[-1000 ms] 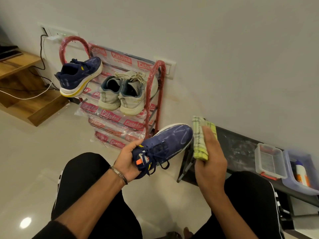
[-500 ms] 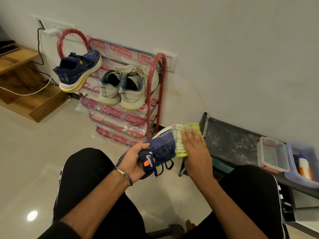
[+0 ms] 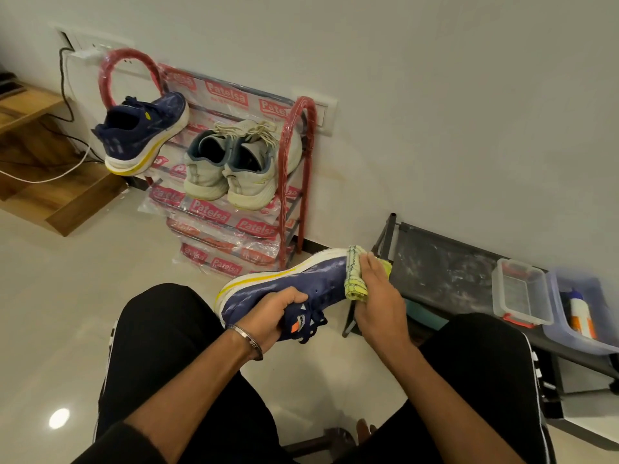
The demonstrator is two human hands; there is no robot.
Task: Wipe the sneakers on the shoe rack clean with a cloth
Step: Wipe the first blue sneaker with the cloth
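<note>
My left hand (image 3: 273,318) grips a blue sneaker (image 3: 303,281) with a white and yellow sole, holding it above my knees with the toe pointing right. My right hand (image 3: 376,296) holds a folded yellow-green cloth (image 3: 355,277) against the sneaker's toe. The matching blue sneaker (image 3: 144,135) sits on the top shelf of the red shoe rack (image 3: 294,169), at its left end. A pair of pale grey sneakers (image 3: 234,165) stands beside it on the same shelf.
The rack's shelves are wrapped in printed plastic. A low black bench (image 3: 445,272) on the right carries a clear lidded box (image 3: 521,293) and a tub with a bottle (image 3: 582,318). Wooden steps (image 3: 43,155) and trailing cables lie at the left.
My right hand brought the cloth from beside the sneaker onto its toe. My left hand turned the sneaker so its sole edge faces up and away.
</note>
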